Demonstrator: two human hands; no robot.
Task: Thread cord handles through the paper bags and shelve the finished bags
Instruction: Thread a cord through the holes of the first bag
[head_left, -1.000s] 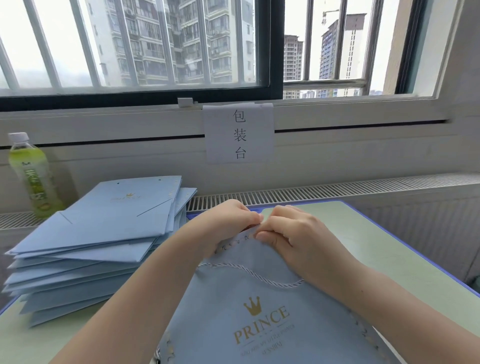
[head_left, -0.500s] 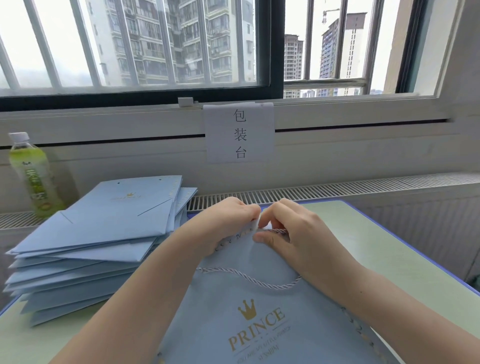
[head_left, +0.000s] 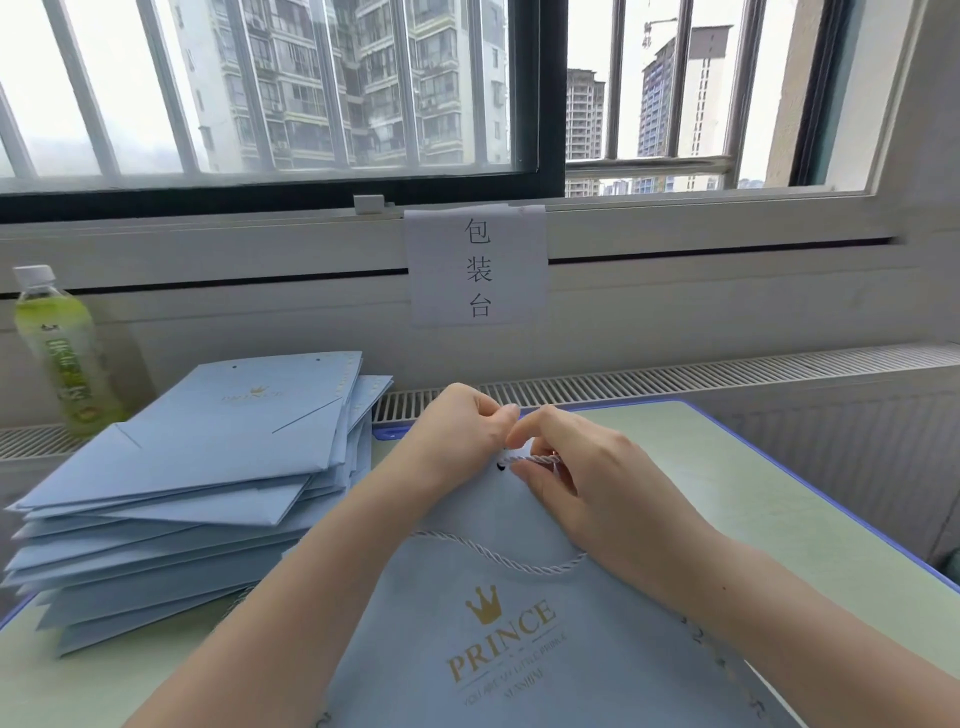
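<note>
1. A blue "PRINCE" paper bag (head_left: 519, 649) is seen lying flat at the near edge of the table (head_left: 779, 493), its punched top edge turned toward the far edge.
2. A twisted white cord (head_left: 535, 459) is pinched in the right hand (head_left: 587, 478) just beside a small dark hole in the bag; the bag's top edge is pinched by the curled fingers of the left hand (head_left: 462, 431).
3. A second cord handle (head_left: 498, 558) is already looped across the bag's face, so one handle is judged done.
4. The cord tip could be missed at the hole, or frayed, if it is pushed at a slant.
5. The paper around the hole could be torn if the cord is tugged hard.
6. The cord could be drawn back out if its end is left unknotted; whether a knot exists cannot be told.
7. The stack of flat bags (head_left: 197, 467) at the table's left edge is fanned unevenly and could be nudged off by the left forearm.
8. A green drink bottle (head_left: 57, 353) stands beyond the stack, and could be toppled.
</note>
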